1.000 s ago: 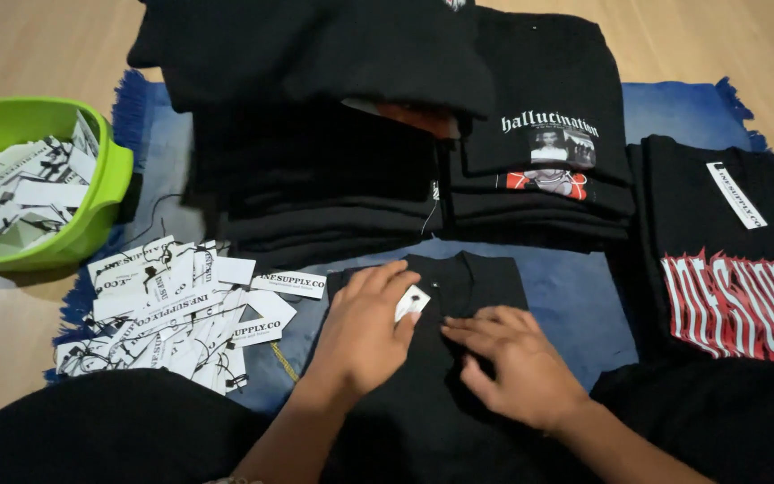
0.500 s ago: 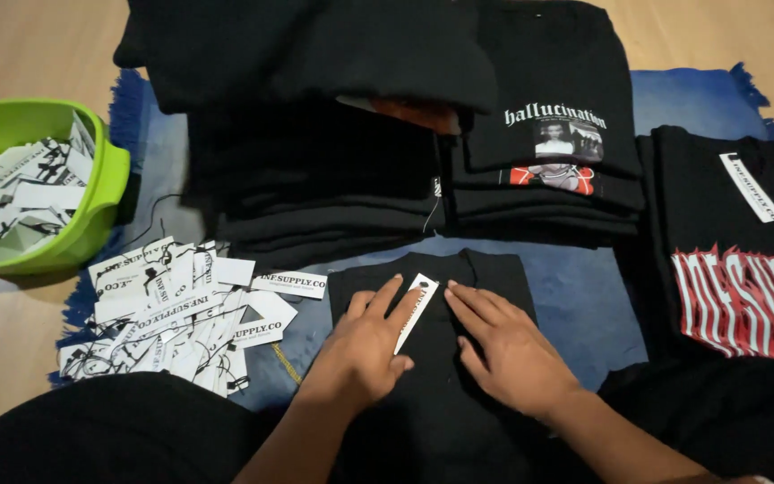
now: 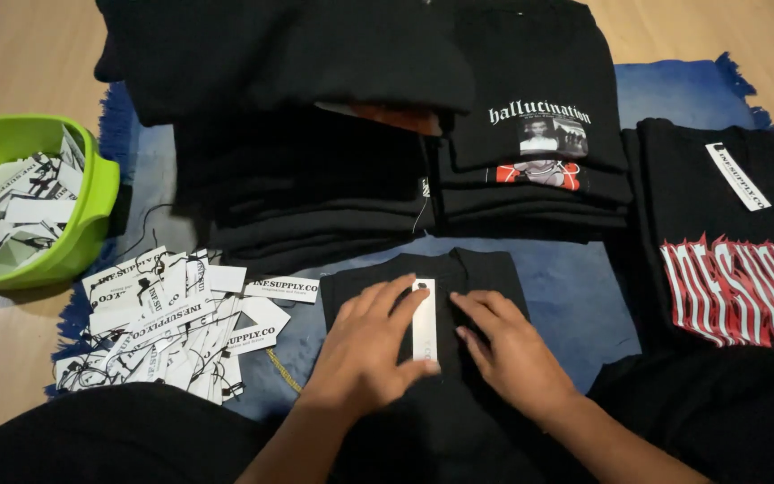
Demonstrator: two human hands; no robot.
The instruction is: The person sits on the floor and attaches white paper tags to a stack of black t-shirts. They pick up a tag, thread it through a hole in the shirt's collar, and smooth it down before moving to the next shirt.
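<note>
Both hands are lying flat on a folded black garment [image 3: 481,269] that is resting on a blue mat [image 3: 584,296] on the wooden floor [image 3: 11,54], at the near middle of the scene. The left hand [image 3: 365,350] is spreading its fingers over the cloth, with its thumb and forefinger pressing against the edges of a white paper tag [image 3: 424,320] that is lying lengthwise on the garment; it is touching the tag rather than gripping it. The right hand [image 3: 512,350] is lying open just right of the tag, fingertips pointing toward it, grasping nothing.

To the left, a loose pile of white tags [image 3: 163,323] with black strings is spreading over the mat's edge. Farther left, a green plastic basin [image 3: 91,224] is holding more paper tags. Beyond the hands, stacks of folded black shirts [image 3: 315,206] are sitting side by side, the right stack [image 3: 539,116] showing a printed picture on top. At the far right, another black shirt with red lettering [image 3: 736,287] is lying flat, carrying its own white tag [image 3: 738,177].
</note>
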